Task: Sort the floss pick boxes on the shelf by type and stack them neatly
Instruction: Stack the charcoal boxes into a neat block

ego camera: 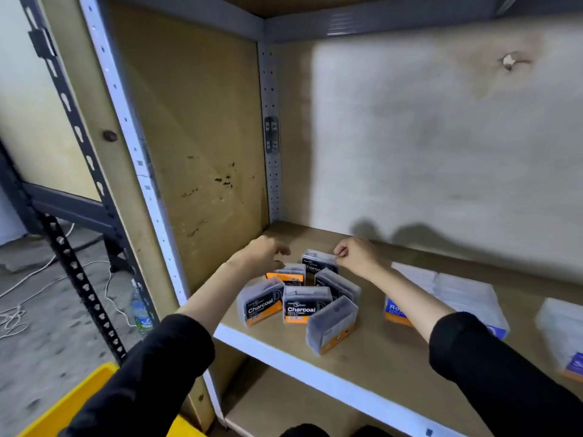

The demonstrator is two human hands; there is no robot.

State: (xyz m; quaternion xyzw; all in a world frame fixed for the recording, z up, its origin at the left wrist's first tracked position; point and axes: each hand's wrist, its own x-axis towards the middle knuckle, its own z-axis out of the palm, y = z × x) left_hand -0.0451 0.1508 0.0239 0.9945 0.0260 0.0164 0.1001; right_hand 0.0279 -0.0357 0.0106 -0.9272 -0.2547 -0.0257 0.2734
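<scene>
Several black-and-orange Charcoal floss pick boxes [299, 305] stand in a loose cluster at the left end of the wooden shelf [378, 357]. One of them lies flat [288, 274] and one stands upright at the back [317, 261]. My left hand [265, 254] hovers just above the flat box, its fingers curled and apart with nothing in them. My right hand [355, 254] is closed in a loose fist at the upper right corner of the back box. White-and-blue floss pick boxes [441, 294] lie in a flat pile to the right, under my right forearm.
Another white-and-blue box [564, 335] sits at the far right edge. The shelf's side panel [195, 152] and back wall [441, 152] close the corner. A yellow bin [72, 402] is at the lower left, with a water bottle [140, 310] and cables on the floor.
</scene>
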